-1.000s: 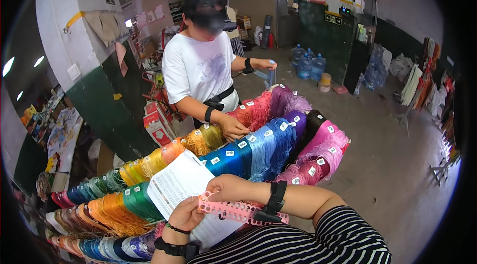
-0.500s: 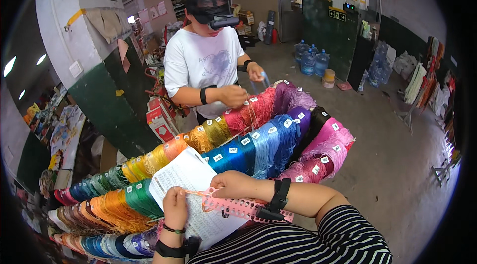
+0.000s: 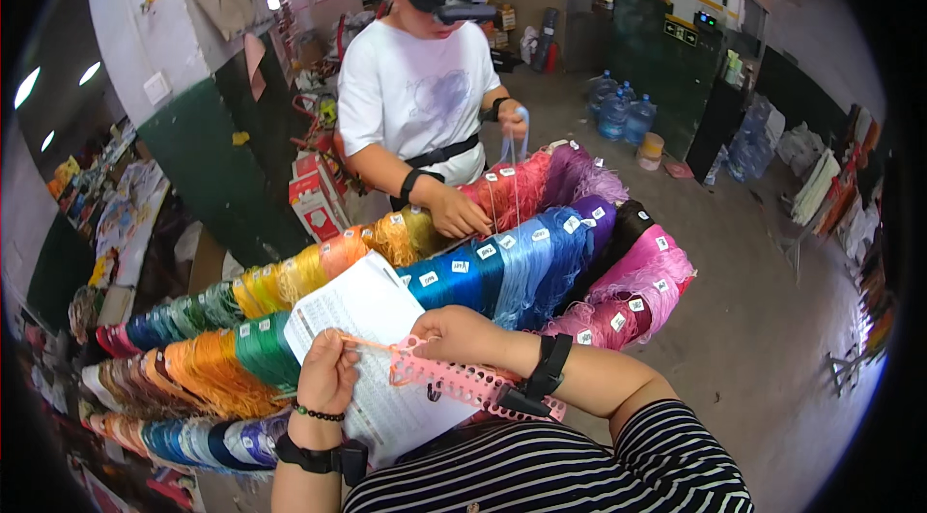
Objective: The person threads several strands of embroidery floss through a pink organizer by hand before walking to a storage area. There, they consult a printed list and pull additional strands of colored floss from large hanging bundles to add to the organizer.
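Note:
My left hand (image 3: 326,376) pinches an orange thread (image 3: 370,345) and presses on a printed white sheet (image 3: 372,358) lying over the thread bundles. My right hand (image 3: 459,332) holds a pink perforated plastic strip (image 3: 462,381) that runs along my right forearm; the orange thread leads to the strip's left end. Both wrists wear black bands. Below the sheet lies a long rack of coloured thread bundles (image 3: 502,267), from orange and green at the left to blue, purple and pink at the right.
Across the rack a person in a white T-shirt (image 3: 420,98) pulls pale strands up from the red bundles. Red-and-white boxes (image 3: 314,199) stand by a green-and-white pillar (image 3: 208,117). Water bottles (image 3: 618,112) sit at the back on the concrete floor.
My left hand has slid down the sheet and taken the orange thread. The strip has tilted lower at its right end. The person opposite has lifted strands higher.

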The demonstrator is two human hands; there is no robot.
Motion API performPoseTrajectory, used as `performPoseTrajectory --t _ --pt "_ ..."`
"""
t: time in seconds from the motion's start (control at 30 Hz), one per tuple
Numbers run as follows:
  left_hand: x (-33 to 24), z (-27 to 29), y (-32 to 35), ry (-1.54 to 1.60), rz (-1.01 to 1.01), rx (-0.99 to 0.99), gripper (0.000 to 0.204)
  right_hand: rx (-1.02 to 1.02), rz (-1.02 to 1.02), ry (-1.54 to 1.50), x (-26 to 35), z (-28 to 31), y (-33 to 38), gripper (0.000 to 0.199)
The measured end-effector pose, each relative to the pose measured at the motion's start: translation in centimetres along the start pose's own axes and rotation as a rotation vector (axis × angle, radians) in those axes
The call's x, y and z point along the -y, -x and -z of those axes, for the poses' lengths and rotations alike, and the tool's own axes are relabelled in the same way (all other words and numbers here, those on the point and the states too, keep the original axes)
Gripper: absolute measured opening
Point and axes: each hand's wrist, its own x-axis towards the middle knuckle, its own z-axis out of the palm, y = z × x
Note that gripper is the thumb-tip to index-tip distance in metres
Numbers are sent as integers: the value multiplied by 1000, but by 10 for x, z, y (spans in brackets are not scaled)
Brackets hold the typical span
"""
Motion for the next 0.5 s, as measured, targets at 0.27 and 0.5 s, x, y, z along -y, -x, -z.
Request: performPoseTrajectory --t 0.27,0.5 --pt "-7 -13 -2 -630 -274 -127 20 -51 -63 -98 -9 0 -5 24" --pt "-5 -4 -1 -531 -218 -167 19 -2 -127 -144 -7 -2 -8 20"
